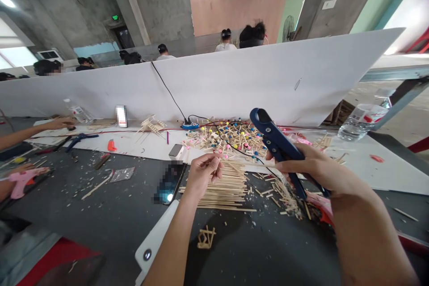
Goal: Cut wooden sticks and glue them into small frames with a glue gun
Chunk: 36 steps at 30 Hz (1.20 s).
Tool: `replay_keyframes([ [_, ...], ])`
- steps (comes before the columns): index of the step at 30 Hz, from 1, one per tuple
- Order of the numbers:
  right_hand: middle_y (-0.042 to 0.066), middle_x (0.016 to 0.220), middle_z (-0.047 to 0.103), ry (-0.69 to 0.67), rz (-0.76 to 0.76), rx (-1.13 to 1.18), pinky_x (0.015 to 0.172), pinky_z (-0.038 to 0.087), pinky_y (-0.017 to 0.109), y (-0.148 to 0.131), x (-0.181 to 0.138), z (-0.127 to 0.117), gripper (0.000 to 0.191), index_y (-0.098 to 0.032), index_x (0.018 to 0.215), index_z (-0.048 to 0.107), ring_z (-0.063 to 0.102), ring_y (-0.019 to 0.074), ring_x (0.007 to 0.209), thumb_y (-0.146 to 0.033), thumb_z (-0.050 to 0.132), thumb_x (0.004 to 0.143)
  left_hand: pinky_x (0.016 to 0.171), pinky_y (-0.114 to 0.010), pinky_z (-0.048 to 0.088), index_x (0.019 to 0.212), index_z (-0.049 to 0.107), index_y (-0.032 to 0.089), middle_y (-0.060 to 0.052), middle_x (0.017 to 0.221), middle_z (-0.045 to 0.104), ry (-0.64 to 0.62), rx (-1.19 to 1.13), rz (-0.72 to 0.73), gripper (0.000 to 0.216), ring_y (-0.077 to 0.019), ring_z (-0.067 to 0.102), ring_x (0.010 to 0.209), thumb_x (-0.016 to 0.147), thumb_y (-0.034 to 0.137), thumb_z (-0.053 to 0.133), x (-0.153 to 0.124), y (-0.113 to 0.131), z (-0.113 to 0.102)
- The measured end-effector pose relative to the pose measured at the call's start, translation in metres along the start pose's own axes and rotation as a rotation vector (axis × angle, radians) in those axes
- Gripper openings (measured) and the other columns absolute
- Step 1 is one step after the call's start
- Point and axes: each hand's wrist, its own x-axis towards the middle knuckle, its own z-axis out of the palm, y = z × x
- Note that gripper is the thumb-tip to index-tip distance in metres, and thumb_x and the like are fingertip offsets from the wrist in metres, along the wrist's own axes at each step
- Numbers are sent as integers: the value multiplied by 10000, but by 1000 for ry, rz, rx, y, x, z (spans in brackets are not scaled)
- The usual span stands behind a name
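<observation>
My right hand (311,167) is wrapped around the handles of a blue pipe cutter (281,140), its head raised to the upper left. My left hand (205,170) is pinched closed above a bundle of thin wooden sticks (221,196); whatever sits between its fingertips is too small to make out. Beyond both hands lies a pile of short sticks with coloured ball ends (234,138). Cut stick pieces (284,194) are scattered below the cutter. A small stick frame (206,237) rests on the dark table near my left forearm.
A phone (170,183) and a small white box (176,152) lie left of the sticks. A pink glue gun (321,205) is under my right wrist. A cable crosses the ball-ended pile. Bottles stand at both sides; a white partition (214,85) runs behind. Another person's arm (36,132) reaches in at left.
</observation>
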Motion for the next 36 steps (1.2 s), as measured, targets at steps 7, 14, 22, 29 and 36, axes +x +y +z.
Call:
replay_keyframes([
  [7,-5,663,613,166,-153,81,533,478,267,2,8,8,280,-178,929,670,561,148,581,-331,751,708,419,-191,356,948,716,107,-29,664,630,-263,179,-158,397,-98,570,517,787,465,779,-3,-10,1],
  [14,13,639,618,394,-204,-19,503,463,268,7,17,17,224,-161,862,664,566,161,559,-331,716,726,427,-159,352,878,681,107,-43,704,634,-398,215,-288,421,-83,575,533,827,523,718,-6,-20,15],
  [22,19,654,637,449,-249,-76,486,471,256,11,22,21,218,-152,872,678,577,158,550,-301,704,715,510,-220,520,760,637,108,-55,728,642,-405,174,-255,461,-147,668,596,832,560,692,-6,-27,24],
  [29,18,659,633,476,-265,-119,484,460,260,15,24,20,209,-161,879,685,562,151,541,-297,708,722,657,-248,573,847,660,101,-63,809,679,-379,98,-286,378,-138,692,671,814,466,754,-5,-29,21],
  [36,16,629,624,532,-247,-171,492,456,280,17,23,17,177,-172,818,675,574,165,534,-320,704,725,343,-152,387,883,482,193,1,623,654,-420,125,-330,424,-108,587,417,870,588,633,-9,-28,20],
])
